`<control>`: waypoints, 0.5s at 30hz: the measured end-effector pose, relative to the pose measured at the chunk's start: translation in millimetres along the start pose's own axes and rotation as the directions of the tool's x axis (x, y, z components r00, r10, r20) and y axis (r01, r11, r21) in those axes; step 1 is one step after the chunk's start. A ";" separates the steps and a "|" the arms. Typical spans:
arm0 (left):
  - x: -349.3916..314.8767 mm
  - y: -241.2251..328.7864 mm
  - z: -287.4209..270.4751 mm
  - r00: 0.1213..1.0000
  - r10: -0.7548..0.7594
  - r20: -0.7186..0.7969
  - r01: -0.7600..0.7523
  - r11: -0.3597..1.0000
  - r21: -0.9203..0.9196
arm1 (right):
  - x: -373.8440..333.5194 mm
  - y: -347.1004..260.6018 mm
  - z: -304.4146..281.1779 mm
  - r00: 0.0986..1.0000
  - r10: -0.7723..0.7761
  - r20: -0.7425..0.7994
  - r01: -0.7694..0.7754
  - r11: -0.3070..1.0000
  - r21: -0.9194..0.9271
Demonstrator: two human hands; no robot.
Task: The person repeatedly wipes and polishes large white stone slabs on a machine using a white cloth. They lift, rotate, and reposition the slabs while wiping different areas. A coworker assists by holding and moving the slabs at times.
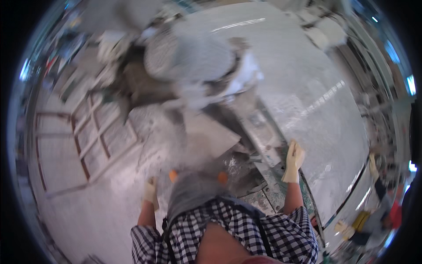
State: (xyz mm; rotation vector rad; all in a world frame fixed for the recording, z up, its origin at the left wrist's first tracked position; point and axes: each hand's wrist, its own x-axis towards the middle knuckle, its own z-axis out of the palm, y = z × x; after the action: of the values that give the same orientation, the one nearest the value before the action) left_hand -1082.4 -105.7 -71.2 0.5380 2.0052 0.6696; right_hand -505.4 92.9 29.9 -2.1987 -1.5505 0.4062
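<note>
A pale yellow glove covers each of my hands. My left hand [150, 192] hangs low beside my grey apron [193, 189], above the pale, wet-looking floor [105, 211]. Motion smears its fingers, and I see nothing clear in it. Over at the near left edge of a broad, glossy whitish surface [316, 110], my right hand [293, 160] has its fingers loosely curled in. Nothing shows between them. Whether that hand touches the edge is unclear. A greenish, stained metal rail [277, 165] runs along the edge close by it.
Ahead stands a blurred bulky machine part with a rounded grey top [189, 55]. A pale flat sheet [209, 134] lies below it. On the left floor is a reddish-brown lattice frame [94, 132]. At far right, another person's gloved hand [345, 229] shows by the surface.
</note>
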 end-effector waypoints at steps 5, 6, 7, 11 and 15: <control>-4.2 -73.2 -96.4 0.937 -0.189 -0.294 0.049 0.903 -0.427 | -96.6 -161.0 121.3 0.755 -0.088 0.649 -0.133 0.950 0.283; 15.4 -81.2 -113.4 0.937 -0.172 -0.305 0.006 0.879 -0.477 | -104.8 -196.2 152.5 0.677 -0.067 0.733 -0.115 0.974 0.195; 35.4 -89.3 -128.1 0.919 -0.221 -0.327 0.026 0.861 -0.509 | -113.3 -232.7 184.5 0.678 -0.240 0.695 0.082 0.964 0.253; 130.9 -100.7 -204.7 0.942 -0.182 -0.283 0.059 0.917 -0.394 | -155.2 -390.8 305.2 0.558 -0.613 0.560 0.454 0.790 0.412; 162.8 -84.8 -281.1 0.967 -0.167 -0.194 0.050 0.866 -0.498 | -194.9 -524.6 371.2 0.404 -0.582 0.706 0.457 0.797 0.395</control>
State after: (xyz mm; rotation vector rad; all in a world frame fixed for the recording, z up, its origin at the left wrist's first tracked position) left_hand -1414.2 -138.8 -109.7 0.0383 1.9528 1.1701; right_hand -1173.0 124.5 -35.0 -1.2575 -2.4580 1.3917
